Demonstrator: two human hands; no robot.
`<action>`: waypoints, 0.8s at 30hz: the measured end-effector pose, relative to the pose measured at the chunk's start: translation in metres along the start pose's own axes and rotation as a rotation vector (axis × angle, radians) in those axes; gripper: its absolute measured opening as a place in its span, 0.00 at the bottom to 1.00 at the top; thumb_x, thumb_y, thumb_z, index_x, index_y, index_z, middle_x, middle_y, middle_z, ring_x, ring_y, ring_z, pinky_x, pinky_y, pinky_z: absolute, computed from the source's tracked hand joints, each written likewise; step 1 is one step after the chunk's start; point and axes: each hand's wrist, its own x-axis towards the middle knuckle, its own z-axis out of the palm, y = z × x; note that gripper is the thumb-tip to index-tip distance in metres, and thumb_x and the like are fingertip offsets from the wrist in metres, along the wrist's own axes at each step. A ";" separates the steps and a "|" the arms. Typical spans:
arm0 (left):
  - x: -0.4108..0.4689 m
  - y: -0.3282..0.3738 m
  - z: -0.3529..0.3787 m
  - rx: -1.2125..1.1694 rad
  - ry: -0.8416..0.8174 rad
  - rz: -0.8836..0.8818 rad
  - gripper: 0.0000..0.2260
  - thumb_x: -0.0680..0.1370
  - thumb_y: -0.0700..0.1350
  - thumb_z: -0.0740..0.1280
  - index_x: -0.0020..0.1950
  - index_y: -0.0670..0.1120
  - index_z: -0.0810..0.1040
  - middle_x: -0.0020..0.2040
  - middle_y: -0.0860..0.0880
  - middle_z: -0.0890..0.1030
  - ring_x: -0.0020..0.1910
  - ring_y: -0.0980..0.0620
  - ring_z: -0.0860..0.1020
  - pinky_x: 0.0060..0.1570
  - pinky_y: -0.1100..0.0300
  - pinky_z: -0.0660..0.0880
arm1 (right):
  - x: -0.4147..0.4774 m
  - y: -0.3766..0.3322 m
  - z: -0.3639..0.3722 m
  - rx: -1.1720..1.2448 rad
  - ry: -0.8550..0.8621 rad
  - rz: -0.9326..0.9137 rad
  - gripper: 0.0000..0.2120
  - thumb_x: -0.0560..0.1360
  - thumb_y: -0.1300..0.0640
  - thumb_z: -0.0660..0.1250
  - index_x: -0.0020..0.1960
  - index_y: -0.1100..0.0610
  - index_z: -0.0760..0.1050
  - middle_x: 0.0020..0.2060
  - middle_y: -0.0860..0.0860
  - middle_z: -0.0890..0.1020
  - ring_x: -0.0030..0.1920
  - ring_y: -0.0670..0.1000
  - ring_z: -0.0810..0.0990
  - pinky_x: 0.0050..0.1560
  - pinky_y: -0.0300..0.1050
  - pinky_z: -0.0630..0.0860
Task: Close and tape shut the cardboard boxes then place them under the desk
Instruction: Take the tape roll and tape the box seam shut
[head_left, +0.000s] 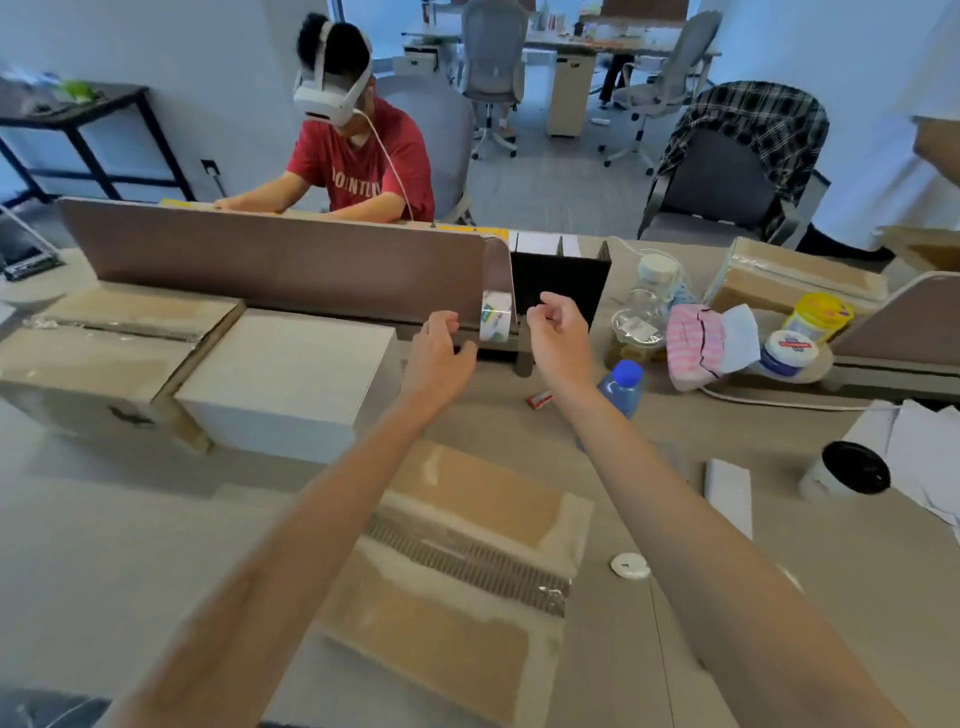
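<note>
Your left hand (439, 348) and right hand (558, 325), each grip loosely curled and empty, flank the tape roll (495, 323) by the divider (291, 260) (the cardboard box (467, 561) lies closed on the tabletop (130, 545) beneath your forearms).

A brown cardboard box (457, 566) with a ribbed dark seam lies on the grey desk (130, 519), near a blue-capped bottle (621, 387), pink striped cloth (693, 338) and yellow jar (821, 317).

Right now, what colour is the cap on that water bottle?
Blue; the bottle cap shows best in the head view.
</note>
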 end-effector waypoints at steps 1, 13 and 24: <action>-0.014 -0.002 -0.001 -0.047 0.015 -0.032 0.20 0.80 0.43 0.61 0.71 0.45 0.65 0.68 0.50 0.71 0.59 0.53 0.72 0.57 0.62 0.67 | -0.013 0.003 -0.003 0.003 -0.018 0.001 0.18 0.78 0.54 0.61 0.68 0.55 0.72 0.56 0.50 0.79 0.52 0.48 0.76 0.54 0.42 0.73; -0.164 -0.112 0.026 0.436 -0.157 0.118 0.35 0.78 0.61 0.61 0.77 0.43 0.56 0.75 0.46 0.63 0.73 0.46 0.60 0.69 0.51 0.62 | -0.165 0.094 -0.026 -0.307 -0.051 0.104 0.19 0.78 0.56 0.65 0.67 0.59 0.73 0.63 0.56 0.75 0.66 0.54 0.70 0.69 0.49 0.65; -0.139 -0.163 -0.004 0.574 -0.220 0.175 0.42 0.76 0.67 0.57 0.78 0.40 0.52 0.79 0.41 0.51 0.77 0.42 0.51 0.75 0.48 0.50 | -0.245 0.129 0.006 -0.867 0.079 0.197 0.29 0.80 0.39 0.56 0.75 0.52 0.61 0.76 0.61 0.56 0.75 0.63 0.57 0.72 0.58 0.63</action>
